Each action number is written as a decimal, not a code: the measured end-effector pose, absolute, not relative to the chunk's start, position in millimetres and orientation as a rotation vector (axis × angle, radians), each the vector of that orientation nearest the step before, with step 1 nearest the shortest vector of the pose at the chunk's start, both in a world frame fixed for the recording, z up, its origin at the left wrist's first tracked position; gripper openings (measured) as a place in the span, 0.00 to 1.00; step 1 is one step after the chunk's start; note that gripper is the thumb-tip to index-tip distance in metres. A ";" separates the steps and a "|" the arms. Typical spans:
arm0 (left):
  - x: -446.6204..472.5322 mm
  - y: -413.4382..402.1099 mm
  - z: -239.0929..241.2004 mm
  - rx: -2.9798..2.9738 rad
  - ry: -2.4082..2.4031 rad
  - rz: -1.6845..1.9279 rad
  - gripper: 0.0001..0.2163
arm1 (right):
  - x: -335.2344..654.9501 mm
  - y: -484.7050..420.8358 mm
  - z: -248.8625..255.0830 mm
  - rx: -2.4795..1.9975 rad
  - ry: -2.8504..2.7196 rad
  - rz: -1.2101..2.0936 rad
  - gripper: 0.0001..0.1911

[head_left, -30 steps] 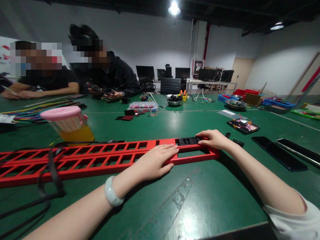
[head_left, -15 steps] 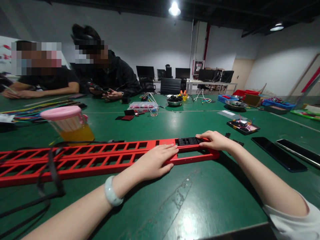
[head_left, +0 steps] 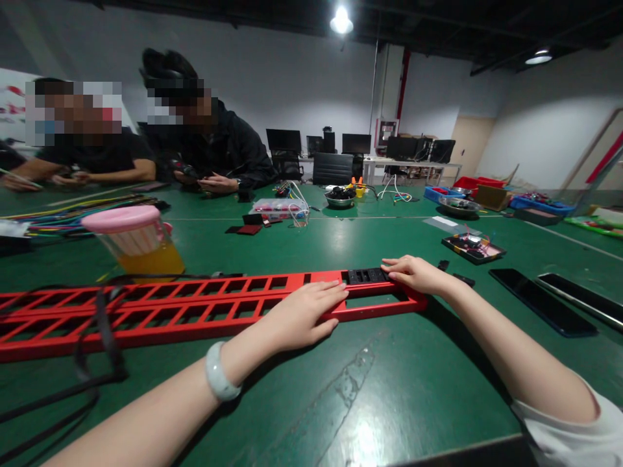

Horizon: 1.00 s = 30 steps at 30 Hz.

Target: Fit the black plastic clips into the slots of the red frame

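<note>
A long red frame (head_left: 296, 281) with two rows of rectangular openings lies across the green table in front of me. My left hand (head_left: 302, 314) rests flat on it, fingers stretched toward the right, just left of a wide opening. A black slotted block (head_left: 365, 277) sits in the upper row near the frame's right end. At the block's right edge is my right hand (head_left: 413, 272), its fingers extended and touching the block's top. Part of that end of the block is hidden under these fingers. A loose black strap (head_left: 104, 337) drapes over the left part of the frame.
Behind the frame stands a pink-lidded cup (head_left: 139, 240) holding orange liquid. To the right lie two phones (head_left: 540, 301) and a small tray (head_left: 473, 248) with wired parts. Farther off are a metal bowl (head_left: 341, 196) and a clear box (head_left: 277, 207). Two people sit across the table.
The fingers of my right hand have shifted slightly on the block's right end, and the thumb has drawn up from the frame's edge. My left hand has stayed in place.
</note>
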State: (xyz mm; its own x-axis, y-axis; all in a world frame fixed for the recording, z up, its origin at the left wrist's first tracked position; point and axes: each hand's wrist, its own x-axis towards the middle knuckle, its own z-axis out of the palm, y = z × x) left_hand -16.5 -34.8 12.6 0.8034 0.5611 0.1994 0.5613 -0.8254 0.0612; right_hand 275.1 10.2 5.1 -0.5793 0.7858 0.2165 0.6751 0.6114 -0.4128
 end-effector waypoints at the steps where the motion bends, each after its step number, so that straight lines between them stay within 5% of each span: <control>1: -16.6 -34.7 12.4 -2.986 -0.927 -0.336 0.23 | 275.1 10.4 4.8 -1.164 -2.468 0.392 0.17; 24: -16.3 -34.8 12.2 -2.984 -0.931 -0.333 0.23 | 282.3 10.6 4.4 -1.265 -2.394 0.265 0.18; 30: -17.0 -33.6 11.4 -2.998 -0.916 -0.354 0.23 | 318.8 23.0 -1.1 -1.675 -2.253 -0.098 0.21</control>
State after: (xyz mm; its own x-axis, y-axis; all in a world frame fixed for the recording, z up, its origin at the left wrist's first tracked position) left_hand -17.0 -33.6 11.4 0.8060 0.5535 0.2098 0.5506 -0.8311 0.0775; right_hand 318.8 23.0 -1.1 -0.2534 0.9189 0.3025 0.9416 0.3060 -0.1406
